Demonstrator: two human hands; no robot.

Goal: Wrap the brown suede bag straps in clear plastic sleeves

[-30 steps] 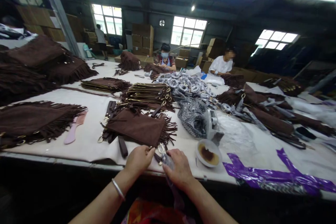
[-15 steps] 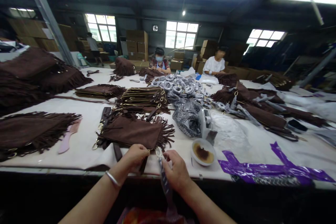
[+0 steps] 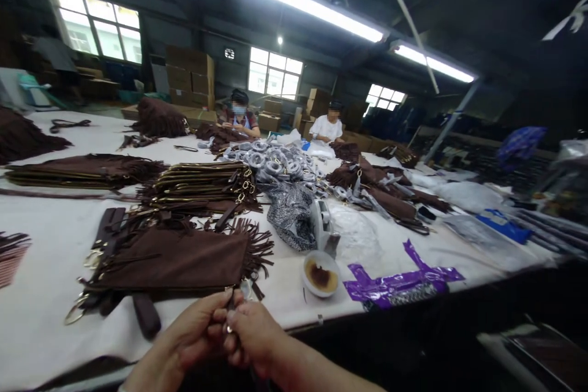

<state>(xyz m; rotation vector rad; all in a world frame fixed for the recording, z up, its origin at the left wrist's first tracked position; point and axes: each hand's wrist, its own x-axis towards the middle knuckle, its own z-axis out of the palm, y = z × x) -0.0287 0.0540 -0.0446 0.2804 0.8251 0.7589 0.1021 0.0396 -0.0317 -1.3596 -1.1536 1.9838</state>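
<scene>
A brown fringed bag (image 3: 184, 257) lies flat in front of me, its fringe pointing right. At its near right corner my left hand (image 3: 195, 331) is closed in a pinch on the bag's edge. My right hand (image 3: 257, 327) presses against it, fingers closed around a strap with a metal clasp; most of the strap is hidden. A bit of shiny metal (image 3: 229, 329) shows between the fingers, and clear wrapping (image 3: 247, 288) peeks out behind them. At the bag's left end lie a dark strap (image 3: 103, 229) and a gold ring (image 3: 76, 309).
Right of the bag stand a white bowl (image 3: 321, 274) with brown contents and a tape dispenser (image 3: 323, 223). Beyond are stacked bags (image 3: 202, 184) and a heap of wrapped straps (image 3: 280, 162). Purple plastic (image 3: 399, 282) lies near the table edge. Two people sit across the table.
My hands have come together at the bag's near corner; before, they were apart with the wrapped strap and its clasp showing in the right. The view has turned right and tilted.
</scene>
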